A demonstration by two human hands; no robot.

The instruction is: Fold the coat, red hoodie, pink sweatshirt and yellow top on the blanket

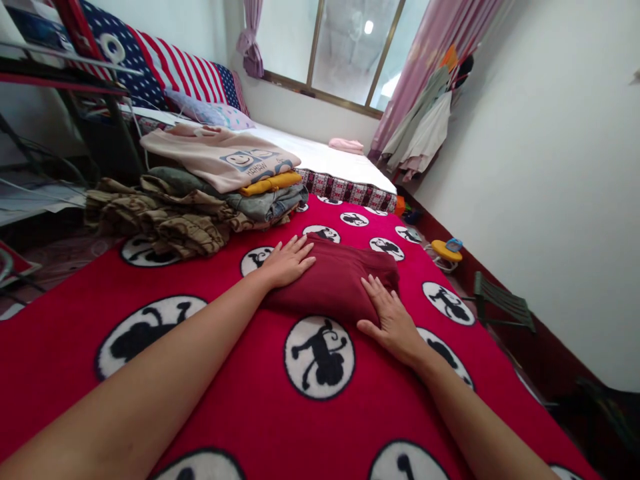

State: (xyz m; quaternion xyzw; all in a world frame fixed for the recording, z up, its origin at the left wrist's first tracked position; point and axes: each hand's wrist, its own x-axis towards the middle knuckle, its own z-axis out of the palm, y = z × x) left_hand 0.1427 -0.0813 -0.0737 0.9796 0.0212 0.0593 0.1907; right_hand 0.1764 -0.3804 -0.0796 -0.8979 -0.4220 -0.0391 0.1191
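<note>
We see the left hand [290, 262] lying flat, fingers slightly spread, palm down on the left part of a folded maroon garment [333, 283]. We see the right hand [393, 320] also flat and spread, thumb out, resting on the garment's right part. Both are wide, gripping nothing. We place the maroon garment mid-frame, lying flat on a red blanket [260, 387] with white circles and black figures.

Left of centre, further up the frame, we log a clothes stack on the blanket: pale pink shirt [215, 150] on top, mustard garment [273, 183] and denim piece [273, 205] below it, brown patterned garment [170, 220] lower left. Upper centre, we have a white sheet [300, 137] with a folded pink cloth [346, 145] on it, window [350, 47] behind. Right side: yellow stool [446, 251] and dark green folding stool [503, 300], near the wall.
</note>
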